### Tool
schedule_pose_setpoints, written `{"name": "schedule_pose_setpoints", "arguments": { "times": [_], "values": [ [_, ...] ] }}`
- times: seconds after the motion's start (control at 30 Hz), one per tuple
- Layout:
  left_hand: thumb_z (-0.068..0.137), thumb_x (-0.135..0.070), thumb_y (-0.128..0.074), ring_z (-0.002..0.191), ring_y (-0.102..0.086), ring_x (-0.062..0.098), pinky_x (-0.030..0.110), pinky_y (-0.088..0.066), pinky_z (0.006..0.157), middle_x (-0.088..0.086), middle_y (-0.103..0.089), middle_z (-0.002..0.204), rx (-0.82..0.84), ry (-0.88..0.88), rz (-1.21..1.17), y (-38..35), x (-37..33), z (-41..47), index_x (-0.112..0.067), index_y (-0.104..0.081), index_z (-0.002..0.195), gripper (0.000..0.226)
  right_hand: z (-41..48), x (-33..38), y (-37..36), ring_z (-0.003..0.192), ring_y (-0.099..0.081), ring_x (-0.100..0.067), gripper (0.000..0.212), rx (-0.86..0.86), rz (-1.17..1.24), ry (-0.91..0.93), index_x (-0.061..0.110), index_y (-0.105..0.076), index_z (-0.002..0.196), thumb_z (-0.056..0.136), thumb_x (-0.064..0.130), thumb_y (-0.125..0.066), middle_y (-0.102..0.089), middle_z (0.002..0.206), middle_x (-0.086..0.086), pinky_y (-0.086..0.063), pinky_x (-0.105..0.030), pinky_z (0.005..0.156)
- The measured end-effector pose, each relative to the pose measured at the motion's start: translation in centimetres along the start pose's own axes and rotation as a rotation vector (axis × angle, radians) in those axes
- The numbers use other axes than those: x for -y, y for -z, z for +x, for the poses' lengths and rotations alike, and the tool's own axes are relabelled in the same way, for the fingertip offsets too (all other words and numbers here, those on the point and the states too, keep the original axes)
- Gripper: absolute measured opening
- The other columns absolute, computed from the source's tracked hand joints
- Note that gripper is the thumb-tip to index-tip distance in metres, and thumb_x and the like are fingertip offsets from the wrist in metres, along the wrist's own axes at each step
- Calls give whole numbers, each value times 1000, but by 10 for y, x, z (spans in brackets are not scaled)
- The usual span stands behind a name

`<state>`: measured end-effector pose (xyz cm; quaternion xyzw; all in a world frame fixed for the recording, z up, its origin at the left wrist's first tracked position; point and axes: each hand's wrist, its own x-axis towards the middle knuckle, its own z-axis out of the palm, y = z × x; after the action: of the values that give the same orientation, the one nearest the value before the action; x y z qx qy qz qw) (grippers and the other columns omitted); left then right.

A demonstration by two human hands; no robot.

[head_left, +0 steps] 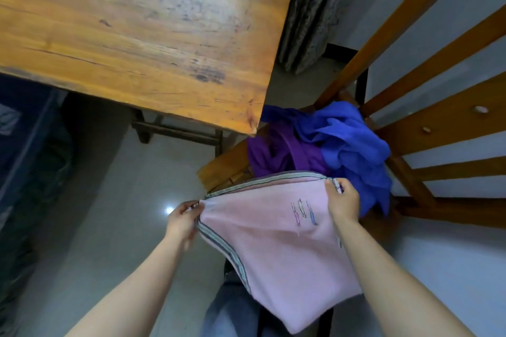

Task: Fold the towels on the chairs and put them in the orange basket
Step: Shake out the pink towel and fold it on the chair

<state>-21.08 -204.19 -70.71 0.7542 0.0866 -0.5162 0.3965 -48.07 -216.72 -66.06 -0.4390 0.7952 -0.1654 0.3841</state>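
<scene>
Up front, a pink towel is held doubled over in the air, one top corner pinched by the left hand, the other by the right hand. Behind it, a blue towel and a purple towel are heaped on the wooden chair.

My only camera rides on my head and looks forward and steeply down, wide-angled. It sits near: my forearms enter from the bottom edge, and the pink towel between my left hand and right hand fills the lower middle. A table corner lies upper left, a chair right.
</scene>
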Motion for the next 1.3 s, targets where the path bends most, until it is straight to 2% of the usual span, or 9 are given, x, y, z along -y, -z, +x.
{"name": "schedule_pose_setpoints", "arguments": {
  "times": [0.2,0.37,0.47,0.57,0.77,0.93,1.0,1.1,1.3],
  "values": [
    [90,0,-55,67,-55,19,14,-47,44,11,-61,83,11,78,-54,-15,2,19,-8,-58,85,10,15,-3,-18,96,-52,-35,22,10,-47,-36,9,-64,94,92,28,-51,-60,103,-20,-39,-34,74],
    [87,1,-59,81,-58,22,31,-48,78,16,-61,105,19,47,21,-20,-4,23,3,-59,111,24,15,3,-16,98,-48,-36,20,-40,-64,-10,4,-67,91,89,21,-55,-57,95,-16,-39,-36,78],
    [84,2,-61,88,-57,25,33,-47,82,14,-62,107,-31,9,85,-21,-5,22,4,-60,111,27,13,6,-18,81,-47,-27,19,-60,-8,3,-5,-65,83,88,12,-56,-49,87,-16,-32,-28,68],
    [82,1,-64,97,-59,29,38,-46,93,16,-64,109,-46,-9,149,-17,-5,21,2,-63,109,28,11,9,-17,81,-44,-21,14,-70,2,13,-1,-66,82,87,9,-58,-49,89,-15,-30,-25,69],
    [82,-3,-64,75,-43,22,29,-33,59,12,-56,85,13,19,194,-12,-7,15,-8,-64,100,19,11,6,-12,75,-41,-18,16,-38,71,11,12,-54,70,85,12,-60,-47,81,-10,-32,-25,66],
    [78,0,-68,79,-52,25,32,-40,71,12,-62,88,8,-60,235,-17,-6,9,-8,-64,86,12,5,10,-4,65,-36,-17,19,-49,233,-93,1,-58,67,84,8,-61,-41,60,-6,-30,-26,52],
    [78,1,-68,74,-50,23,31,-37,73,9,-61,85,-12,-95,247,-20,-5,3,-6,-64,87,11,4,11,-3,70,-43,-21,14,-59,338,-186,-3,-64,72,82,7,-64,-51,66,-15,-37,-26,58],
    [80,-1,-66,78,-53,24,30,-40,74,10,-62,87,-34,-142,248,-19,-5,-5,-4,-65,89,10,4,11,1,74,-53,-23,24,-58,423,-277,13,-62,56,79,6,-67,-65,87,-31,-44,-32,70],
    [78,4,-67,73,-55,22,30,-45,73,8,-62,79,-30,-219,250,-9,-17,-27,-1,-66,90,13,-5,15,31,70,-61,-23,3,42,452,-272,7,-67,80,82,5,-66,-64,72,-8,-51,-34,73]
  ]
}}
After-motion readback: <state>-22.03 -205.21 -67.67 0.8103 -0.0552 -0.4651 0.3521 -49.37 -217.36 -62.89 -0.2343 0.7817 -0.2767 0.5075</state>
